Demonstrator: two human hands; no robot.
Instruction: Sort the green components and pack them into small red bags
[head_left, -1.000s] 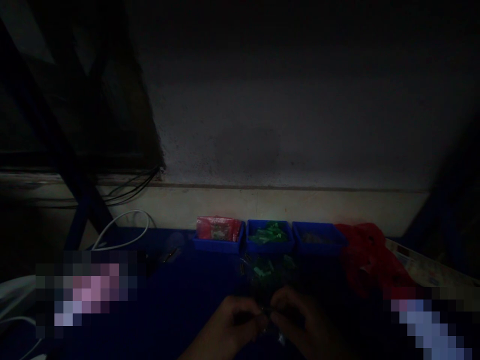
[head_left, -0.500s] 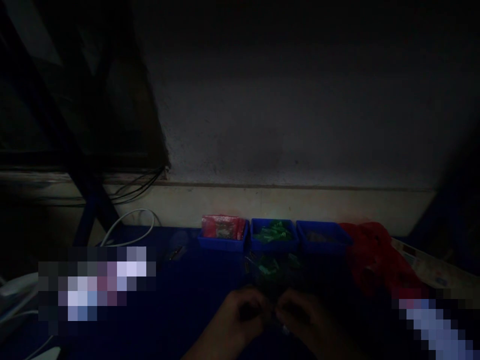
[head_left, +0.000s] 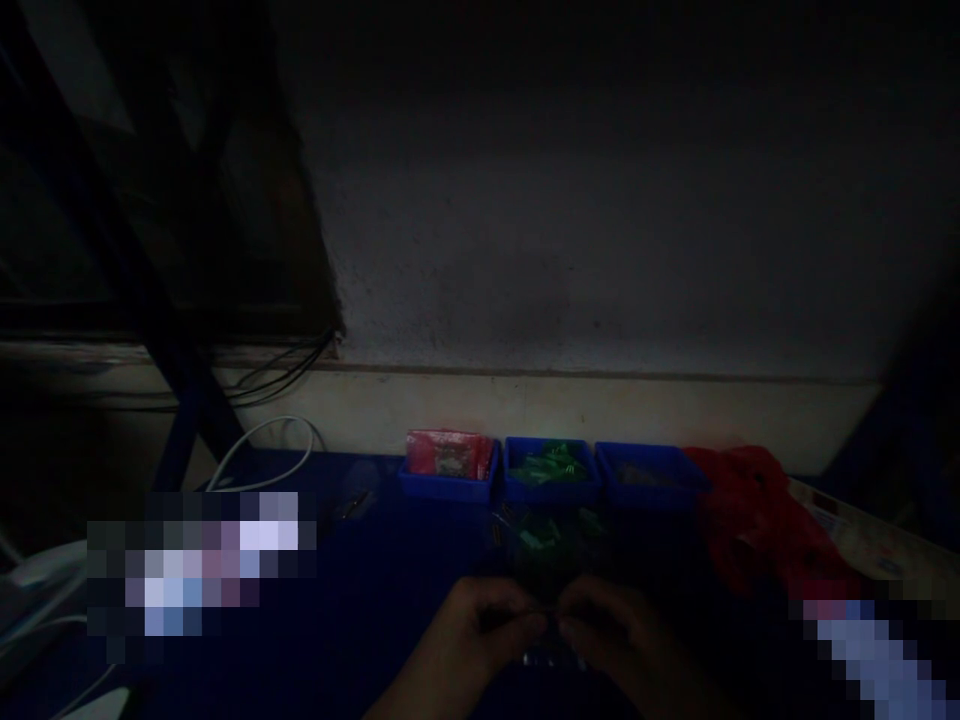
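Observation:
My left hand point(head_left: 480, 635) and my right hand point(head_left: 619, 630) meet low in the middle of the view, thumbs and fingertips pressed together close to each other. Between them is something small that the dark hides. Just below the fingertips a few glints show on what looks like clear plastic point(head_left: 551, 660); whether both hands hold it is hard to make out. Beyond the hands lie green pieces point(head_left: 540, 535) in or under clear plastic on the blue table point(head_left: 337, 610).
Three blue bins stand along the wall: one with red packets point(head_left: 442, 455), one with green pieces point(head_left: 551, 465), one with dim contents point(head_left: 649, 475). A red plastic bag point(head_left: 757, 520) lies at right. Small metallic items point(head_left: 355, 504) and a white cable point(head_left: 311, 440) are at left.
The fingertips have shifted slightly, and my left thumb now reaches further toward the right hand. More glints show below the fingers. The view has moved slightly.

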